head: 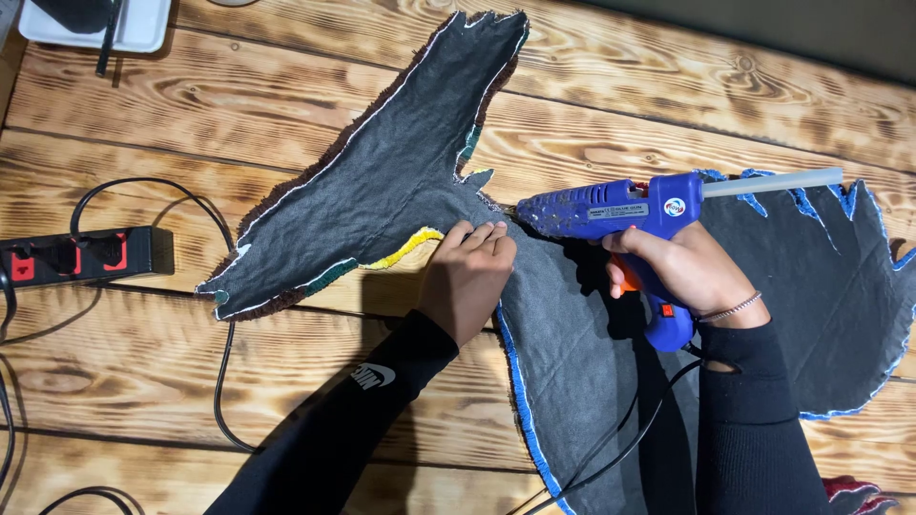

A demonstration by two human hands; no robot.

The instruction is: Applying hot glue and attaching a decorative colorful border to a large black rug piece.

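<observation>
A large dark grey fabric piece [382,181] with coloured tufted edges lies backing side up across the wooden table [114,324]. My left hand [468,272] presses its fingertips down on the fabric's edge near a narrow neck, next to a yellow fringe [405,250]. My right hand [682,267] grips a blue hot glue gun [620,210], held level with its nozzle pointing left at the fabric just beyond my left fingertips. A clear glue stick [773,181] protrudes from the gun's back. The gun's black cord [611,448] trails toward me.
A black power strip [76,256] with red switches sits at the left edge, and its black cables [221,381] loop over the table. A white tray [95,24] rests in the far left corner. The fabric's blue-edged part [830,286] spreads to the right.
</observation>
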